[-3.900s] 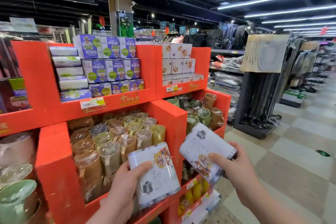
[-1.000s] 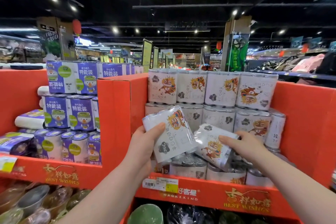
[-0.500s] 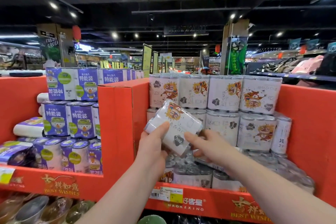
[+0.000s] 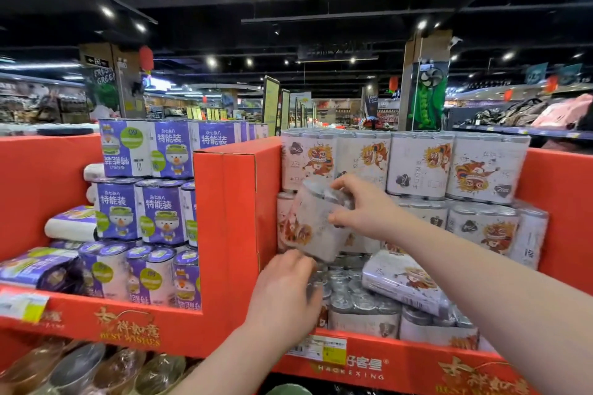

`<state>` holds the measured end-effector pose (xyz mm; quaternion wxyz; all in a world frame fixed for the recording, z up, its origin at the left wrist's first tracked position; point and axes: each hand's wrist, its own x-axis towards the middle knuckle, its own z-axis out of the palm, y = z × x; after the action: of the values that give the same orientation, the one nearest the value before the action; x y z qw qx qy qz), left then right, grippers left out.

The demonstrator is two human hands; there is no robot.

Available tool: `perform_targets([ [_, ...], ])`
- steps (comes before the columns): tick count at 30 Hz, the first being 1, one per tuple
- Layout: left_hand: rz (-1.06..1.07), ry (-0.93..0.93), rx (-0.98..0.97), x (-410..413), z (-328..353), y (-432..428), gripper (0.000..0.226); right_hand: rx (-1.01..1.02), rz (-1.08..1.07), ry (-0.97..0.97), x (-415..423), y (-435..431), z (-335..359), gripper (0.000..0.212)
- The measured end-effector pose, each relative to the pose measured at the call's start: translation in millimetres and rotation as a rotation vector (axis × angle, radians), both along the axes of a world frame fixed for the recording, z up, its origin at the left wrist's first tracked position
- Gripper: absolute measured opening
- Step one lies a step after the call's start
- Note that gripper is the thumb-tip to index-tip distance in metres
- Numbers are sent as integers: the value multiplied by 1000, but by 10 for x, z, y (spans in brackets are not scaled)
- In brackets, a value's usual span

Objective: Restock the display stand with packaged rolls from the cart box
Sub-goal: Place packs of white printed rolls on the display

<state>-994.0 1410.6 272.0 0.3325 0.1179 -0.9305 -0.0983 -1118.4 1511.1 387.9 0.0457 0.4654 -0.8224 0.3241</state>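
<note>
Just right of the red divider (image 4: 234,208) of the display stand (image 4: 80,314), a person's right hand (image 4: 365,212) grips the top of a tilted pack of rolls (image 4: 313,228) with curled fingers, in front of the stacked white lion-print packs (image 4: 417,167). Below that pack, also right of the divider, the left hand (image 4: 282,295) curls at its lower edge, too blurred to tell whether it grips. Purple packs (image 4: 141,212) stand left of the divider, and another white pack (image 4: 401,279) lies flat farther right.
</note>
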Motion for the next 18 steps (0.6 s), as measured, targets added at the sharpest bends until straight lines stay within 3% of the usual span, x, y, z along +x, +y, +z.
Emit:
perform_targets([
  [4, 17, -75, -61, 26, -22, -5, 38, 67, 11, 75, -21, -274, -145, 58],
  [10, 90, -296, -8, 18, 109, 38, 63, -62, -99, -12, -72, -430, -343, 77],
  [18, 111, -412, 93, -84, 135, 16, 77, 30, -195, -130, -226, -381, -499, 37],
])
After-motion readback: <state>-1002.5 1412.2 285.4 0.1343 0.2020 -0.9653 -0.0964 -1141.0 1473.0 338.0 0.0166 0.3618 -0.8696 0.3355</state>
